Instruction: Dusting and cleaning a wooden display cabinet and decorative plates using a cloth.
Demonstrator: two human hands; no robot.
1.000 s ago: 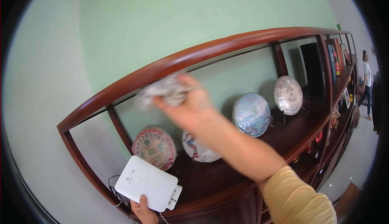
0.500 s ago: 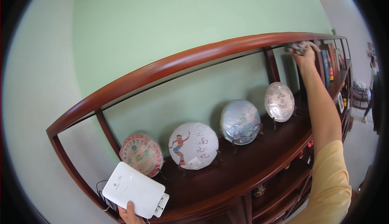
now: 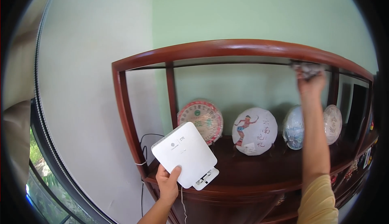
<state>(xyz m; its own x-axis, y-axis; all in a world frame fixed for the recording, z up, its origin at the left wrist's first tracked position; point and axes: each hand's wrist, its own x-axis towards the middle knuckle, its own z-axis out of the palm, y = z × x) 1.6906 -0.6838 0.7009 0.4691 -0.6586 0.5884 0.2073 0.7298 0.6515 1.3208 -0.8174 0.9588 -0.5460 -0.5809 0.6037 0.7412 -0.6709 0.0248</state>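
My left hand (image 3: pixel 168 182) grips the lower left corner of a flat white router box (image 3: pixel 185 153), thumb on its front face, with a thin cable trailing below. The box is tilted and partly covers a wrapped tea cake (image 3: pixel 210 120) with a red border. My right hand (image 3: pixel 311 85), a little blurred, is raised with its fingers closed on a crumpled grey cloth (image 3: pixel 310 69) at the underside of the shelf's top rail (image 3: pixel 243 47). The right forearm passes in front of a bluish tea cake (image 3: pixel 293 128).
A dark reddish wooden shelf unit (image 3: pixel 227 175) stands against the green wall. On it, a white tea cake (image 3: pixel 263 132) and a smaller pale one (image 3: pixel 332 123) lean on stands. Black cables (image 3: pixel 142 151) hang by the left post. A window (image 3: pixel 44 175) with a curtain is at far left.
My view has swung left, bringing in the window. My right hand with the cloth has shifted left along the top rail from the far end. My left hand keeps holding the router box.
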